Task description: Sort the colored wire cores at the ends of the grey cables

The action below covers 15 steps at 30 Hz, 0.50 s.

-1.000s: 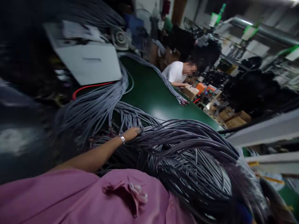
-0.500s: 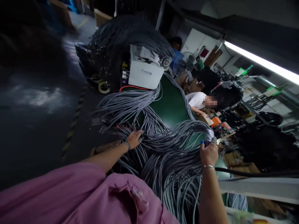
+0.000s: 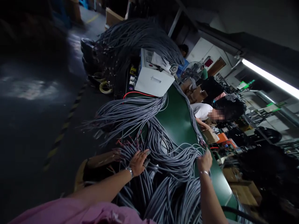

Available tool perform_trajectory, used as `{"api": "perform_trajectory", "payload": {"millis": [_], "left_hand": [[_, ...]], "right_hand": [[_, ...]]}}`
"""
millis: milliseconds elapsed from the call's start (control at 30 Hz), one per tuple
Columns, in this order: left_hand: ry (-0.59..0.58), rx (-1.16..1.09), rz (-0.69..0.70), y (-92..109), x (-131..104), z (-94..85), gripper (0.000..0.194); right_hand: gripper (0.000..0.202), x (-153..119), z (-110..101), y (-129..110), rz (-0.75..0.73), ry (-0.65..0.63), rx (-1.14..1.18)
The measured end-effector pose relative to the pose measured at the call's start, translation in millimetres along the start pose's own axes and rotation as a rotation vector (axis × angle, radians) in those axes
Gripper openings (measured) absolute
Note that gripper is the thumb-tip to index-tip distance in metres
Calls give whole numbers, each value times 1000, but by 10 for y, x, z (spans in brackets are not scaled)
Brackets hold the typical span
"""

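Observation:
Grey cables (image 3: 173,161) lie in thick, curving bundles across a green-topped table (image 3: 176,113). My left hand (image 3: 139,161) lies on one bundle near its cut ends, where reddish wires (image 3: 127,144) show; its fingers are stretched out over the cables. At the table's far right side my right hand (image 3: 205,161) is closed around the bent end of the same bundle, its fingertips partly hidden. More cable bundles (image 3: 168,199) hang and curve below my hands, close to my body. Another bundle (image 3: 135,109) lies farther up the table, its loose ends past the left edge.
A white boxy machine (image 3: 154,81) stands on the table, with a red cord (image 3: 137,92) beside it. Behind it is a big dark cable heap (image 3: 140,34). Across the table a co-worker in a white shirt (image 3: 202,111) leans over a cardboard box (image 3: 210,136). Striped tape (image 3: 63,130) marks the floor.
My view has shifted, with the machine now lower and farther right. My right hand has moved down, and the plastic-wrapped bundle end beside it earlier no longer shows there. My left hand stays on the cables.

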<state>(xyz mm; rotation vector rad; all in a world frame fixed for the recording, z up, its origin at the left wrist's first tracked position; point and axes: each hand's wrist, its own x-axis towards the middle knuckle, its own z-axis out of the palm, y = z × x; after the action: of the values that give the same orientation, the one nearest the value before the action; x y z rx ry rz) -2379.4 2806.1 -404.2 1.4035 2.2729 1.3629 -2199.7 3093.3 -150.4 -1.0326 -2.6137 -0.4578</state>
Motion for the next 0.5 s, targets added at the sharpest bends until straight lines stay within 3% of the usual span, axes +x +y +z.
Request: {"api": "perform_trajectory", "payload": {"millis": [133,267,367,500], "left_hand": [[21,-36,28,-50,12,6,67],[27,-49,64,-146,9,51,90],[27,-39,56,-212,7,97,89],[0,-46,21,-260,2,135,87]], "right_hand": [[63,878,659,-1257,-201,-239,179],[96,1314,1542,-2429,-236,-516,246],[113,1474,2150,-2902,-230,-609,245],[124,1563,2713,-3149,-231,-631,223]]}}
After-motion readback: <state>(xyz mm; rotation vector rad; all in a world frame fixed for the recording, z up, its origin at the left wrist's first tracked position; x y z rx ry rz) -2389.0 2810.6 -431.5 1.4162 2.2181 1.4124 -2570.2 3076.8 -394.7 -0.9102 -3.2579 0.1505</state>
